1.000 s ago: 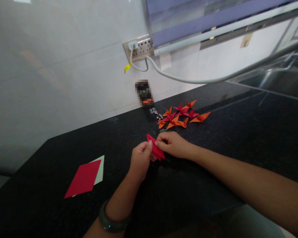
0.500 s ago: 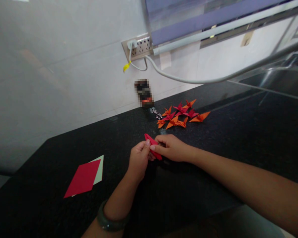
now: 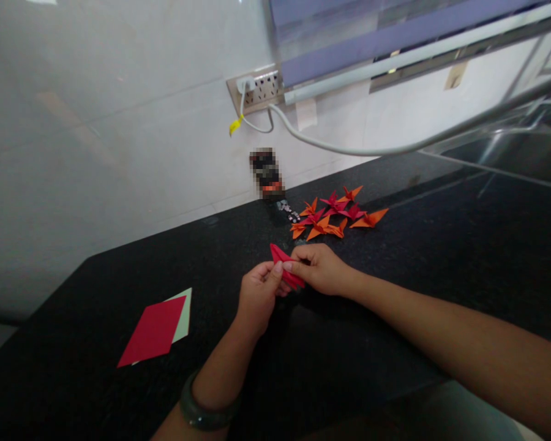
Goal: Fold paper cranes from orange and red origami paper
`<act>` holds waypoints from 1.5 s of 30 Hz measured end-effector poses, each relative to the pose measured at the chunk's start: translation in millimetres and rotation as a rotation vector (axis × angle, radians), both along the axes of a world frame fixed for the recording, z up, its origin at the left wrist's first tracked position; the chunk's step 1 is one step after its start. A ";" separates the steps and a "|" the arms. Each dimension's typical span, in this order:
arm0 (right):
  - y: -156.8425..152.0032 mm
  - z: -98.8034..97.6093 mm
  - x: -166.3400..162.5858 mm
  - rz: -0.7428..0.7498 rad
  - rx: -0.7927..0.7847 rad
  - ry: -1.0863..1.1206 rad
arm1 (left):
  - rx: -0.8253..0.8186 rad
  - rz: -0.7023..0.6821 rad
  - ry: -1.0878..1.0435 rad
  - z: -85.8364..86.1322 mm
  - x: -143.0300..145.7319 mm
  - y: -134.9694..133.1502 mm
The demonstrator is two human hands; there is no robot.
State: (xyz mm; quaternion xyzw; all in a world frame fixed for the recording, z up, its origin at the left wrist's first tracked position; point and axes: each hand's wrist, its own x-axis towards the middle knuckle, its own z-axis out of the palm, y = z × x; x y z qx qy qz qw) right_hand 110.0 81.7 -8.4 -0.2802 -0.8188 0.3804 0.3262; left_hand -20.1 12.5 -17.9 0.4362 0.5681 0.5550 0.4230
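Note:
A partly folded piece of red origami paper [image 3: 280, 255] is held between my two hands above the dark countertop. My left hand [image 3: 260, 294] pinches it from the left, its thumb on top and fingers underneath. From the right, my right hand [image 3: 319, 269] grips the same paper, thumb pressed close to the left thumb. Pointed folds stick out above and below the fingers; the middle is covered by them. Just beyond my hands lie several finished paper cranes [image 3: 319, 226] in orange and red, bunched together.
Flat red paper [image 3: 153, 331] lies over a pale green sheet [image 3: 183, 324] on the countertop [image 3: 96, 294] at left. A blurred-out phone-like object [image 3: 267, 173] leans on the wall. A white cable [image 3: 349, 149] runs right from the wall socket [image 3: 259, 89]. A sink [image 3: 523, 141] is at far right.
The folds of the red paper have spread a little at its lower end. My right hand has shifted slightly up and to the right. The cranes and flat sheets stay put.

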 end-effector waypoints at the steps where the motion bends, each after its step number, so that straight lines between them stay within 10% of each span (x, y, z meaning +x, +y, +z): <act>1: 0.7 -0.6 -0.3 0.009 -0.026 0.001 | -0.008 -0.003 0.006 -0.4 -0.4 0.2; 18: 0.0 0.0 -2.3 0.016 -0.353 0.172 | -0.063 -0.069 0.033 1.9 1.3 -2.0; 45: 2.1 -2.8 -3.9 -0.138 -0.253 0.339 | -0.051 -0.193 -0.097 4.4 4.7 -5.3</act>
